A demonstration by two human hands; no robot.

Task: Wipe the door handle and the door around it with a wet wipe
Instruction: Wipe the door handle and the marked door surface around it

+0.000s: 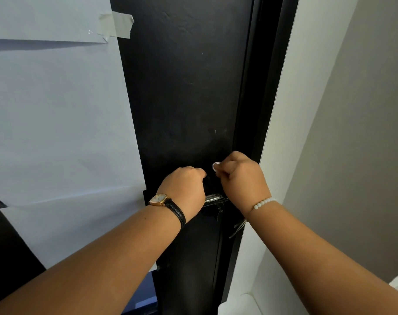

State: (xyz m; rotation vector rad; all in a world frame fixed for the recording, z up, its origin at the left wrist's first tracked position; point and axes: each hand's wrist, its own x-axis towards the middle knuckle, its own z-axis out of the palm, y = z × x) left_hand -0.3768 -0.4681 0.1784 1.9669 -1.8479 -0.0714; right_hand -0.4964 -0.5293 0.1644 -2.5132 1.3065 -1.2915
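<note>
A black door (184, 92) fills the middle of the head view. Its metal handle (212, 198) shows as a short silver strip between my two wrists. My left hand (184, 189), with a watch on its wrist, is closed over the left part of the handle. My right hand (241, 178), with a white bead bracelet, is closed against the door just above the handle's right end. A small white bit of wet wipe (215, 165) peeks out past its fingers. Most of the wipe and handle are hidden by my hands.
Large white paper sheets (57, 121) are taped over the door's left side, with a tape strip (116, 25) at the top. The black door frame (266, 87) runs down the right, then a white wall edge (291, 133) and a grey wall (363, 133).
</note>
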